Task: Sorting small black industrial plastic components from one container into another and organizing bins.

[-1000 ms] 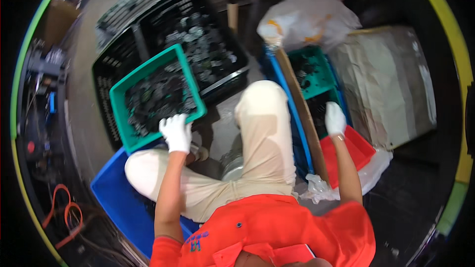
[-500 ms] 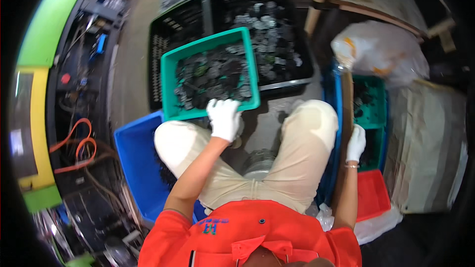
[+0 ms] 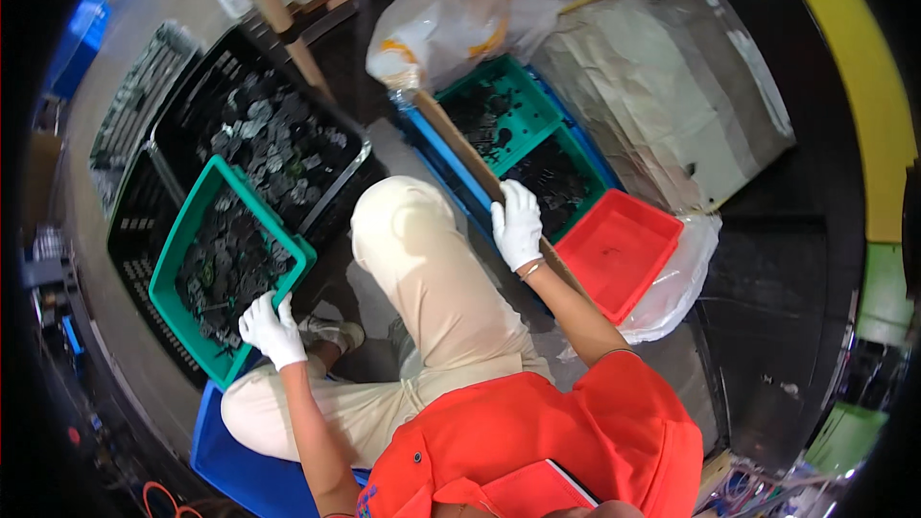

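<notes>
In a white glove, my left hand [image 3: 273, 329] has its fingers closed over the near rim of a green tray [image 3: 251, 200]. Small dark flat pieces [image 3: 225, 264] fill this tray, which sits tilted over black crates. My right hand [image 3: 518, 223], gloved too, lies with its fingers stretched out on the long brown edge strip [image 3: 459, 142] of a blue container [image 3: 441, 161]. Beside that hand are a second green tray [image 3: 531, 141] and another holding dark pieces [image 3: 549, 177]. A red tray [image 3: 619, 249] adjoins them on the near side.
Black crates [image 3: 331, 197] with more dark pieces stand at the left. A blue bin [image 3: 230, 456] is by my left leg. A clear plastic bag [image 3: 470, 14], a wooden post [image 3: 273, 5] and a paper-covered box [image 3: 672, 86] stand farther off. A yellow-green frame is at right.
My view has swung to the right, so the trays and crates appear farther left. My left hand stays at the green tray's rim; my right hand stays on the brown edge strip.
</notes>
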Action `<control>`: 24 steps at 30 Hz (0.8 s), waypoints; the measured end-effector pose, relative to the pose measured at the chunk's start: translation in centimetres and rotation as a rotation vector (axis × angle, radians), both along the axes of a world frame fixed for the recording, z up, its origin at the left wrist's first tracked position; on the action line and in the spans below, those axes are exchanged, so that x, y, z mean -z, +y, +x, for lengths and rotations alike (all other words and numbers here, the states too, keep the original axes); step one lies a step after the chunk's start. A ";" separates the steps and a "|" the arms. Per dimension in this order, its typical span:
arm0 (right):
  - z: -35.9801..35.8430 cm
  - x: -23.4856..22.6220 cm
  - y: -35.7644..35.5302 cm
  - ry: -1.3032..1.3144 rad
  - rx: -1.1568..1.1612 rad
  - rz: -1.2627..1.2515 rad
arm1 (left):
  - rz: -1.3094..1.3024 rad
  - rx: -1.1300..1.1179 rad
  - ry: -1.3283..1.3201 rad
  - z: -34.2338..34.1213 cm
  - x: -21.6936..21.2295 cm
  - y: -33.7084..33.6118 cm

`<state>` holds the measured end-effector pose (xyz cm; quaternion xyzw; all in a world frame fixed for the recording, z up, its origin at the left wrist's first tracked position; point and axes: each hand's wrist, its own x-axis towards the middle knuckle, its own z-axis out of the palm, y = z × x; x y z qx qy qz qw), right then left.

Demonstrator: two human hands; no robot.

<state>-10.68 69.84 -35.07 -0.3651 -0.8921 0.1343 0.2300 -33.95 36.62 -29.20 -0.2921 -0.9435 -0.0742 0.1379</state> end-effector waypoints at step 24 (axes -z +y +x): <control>9.8 2.1 2.5 0.059 0.252 -0.487 | -0.098 -0.047 0.021 0.3 0.2 0.7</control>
